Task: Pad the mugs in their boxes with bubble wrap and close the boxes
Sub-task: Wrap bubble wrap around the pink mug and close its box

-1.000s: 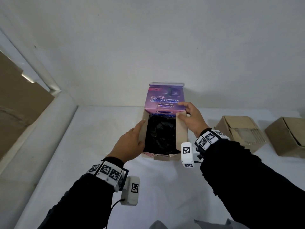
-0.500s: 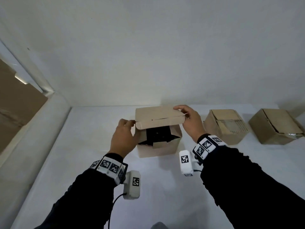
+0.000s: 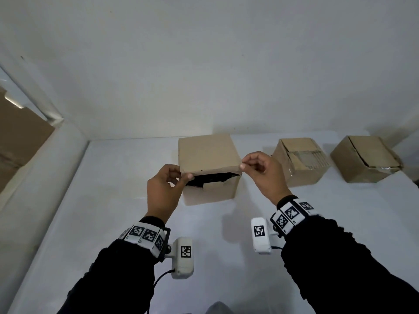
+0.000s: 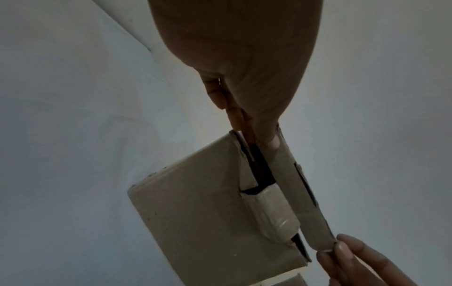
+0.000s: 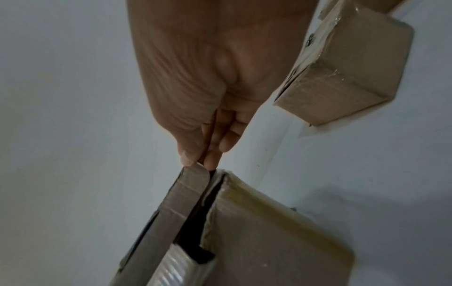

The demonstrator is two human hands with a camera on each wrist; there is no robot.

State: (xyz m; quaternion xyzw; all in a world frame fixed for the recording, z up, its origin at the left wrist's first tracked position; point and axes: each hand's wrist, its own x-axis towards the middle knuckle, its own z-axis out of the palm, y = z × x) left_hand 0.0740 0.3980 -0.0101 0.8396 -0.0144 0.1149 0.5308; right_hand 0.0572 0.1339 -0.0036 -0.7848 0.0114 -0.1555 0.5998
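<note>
A brown cardboard box [image 3: 210, 191] stands on the white table [image 3: 113, 200] in front of me. Its lid flap [image 3: 207, 152] is folded down almost flat, with a dark gap left along the front edge. My left hand [image 3: 181, 176] pinches the lid's front left corner [image 4: 274, 143]. My right hand [image 3: 243, 165] pinches the front right corner [image 5: 195, 174]. The inside is black; whatever lies in it is hidden. A taped tuck tab [image 4: 269, 211] shows on the front wall.
Two more cardboard boxes stand to the right by the wall, one [image 3: 299, 162] with tape over its flaps, the other [image 3: 365, 157] at the far right. A white ledge [image 3: 34, 189] borders the table on the left.
The purple printed lid that stood upright a second ago has been folded down over the box. Both hands moved to the lid's front corners and now pinch them.
</note>
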